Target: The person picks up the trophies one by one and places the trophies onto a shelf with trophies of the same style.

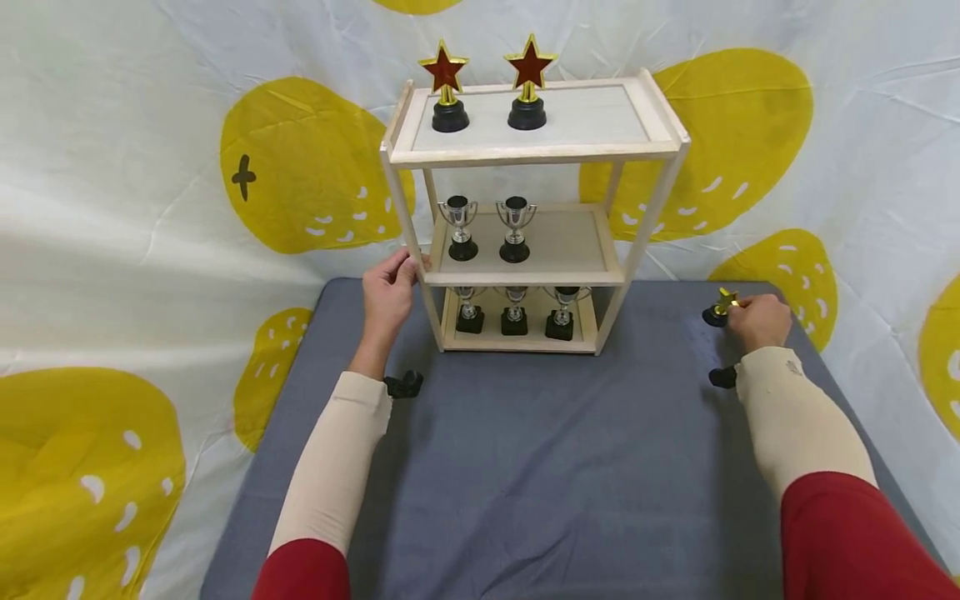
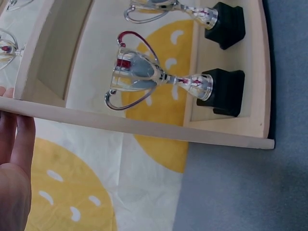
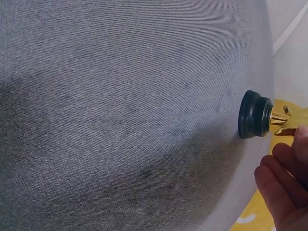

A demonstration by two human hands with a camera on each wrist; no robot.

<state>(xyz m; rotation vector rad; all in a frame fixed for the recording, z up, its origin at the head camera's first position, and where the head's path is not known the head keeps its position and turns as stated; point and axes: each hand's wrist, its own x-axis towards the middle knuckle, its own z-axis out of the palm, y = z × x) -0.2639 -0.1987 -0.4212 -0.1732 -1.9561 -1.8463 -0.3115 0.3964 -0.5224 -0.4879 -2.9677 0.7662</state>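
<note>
My right hand (image 1: pixel 762 322) pinches a gold star trophy (image 1: pixel 722 307) by its star at the table's right side. In the right wrist view its black round base (image 3: pixel 254 114) is close to the cloth; whether it touches I cannot tell. My left hand (image 1: pixel 388 290) grips the left post (image 2: pixel 110 120) of a pale wooden three-tier shelf (image 1: pixel 510 277). On the top tier stand two red-and-gold star trophies (image 1: pixel 450 115) (image 1: pixel 527 112), left and centre. Two silver cups (image 1: pixel 459 229) are on the middle tier. The bottom tier holds three silver cups (image 2: pixel 137 72) on square black bases.
A grey cloth covers the table (image 1: pixel 525 467). Behind it hangs a white curtain (image 1: pixel 285 50) with yellow fruit shapes. Black wrist devices (image 1: pixel 405 384) show beside both forearms.
</note>
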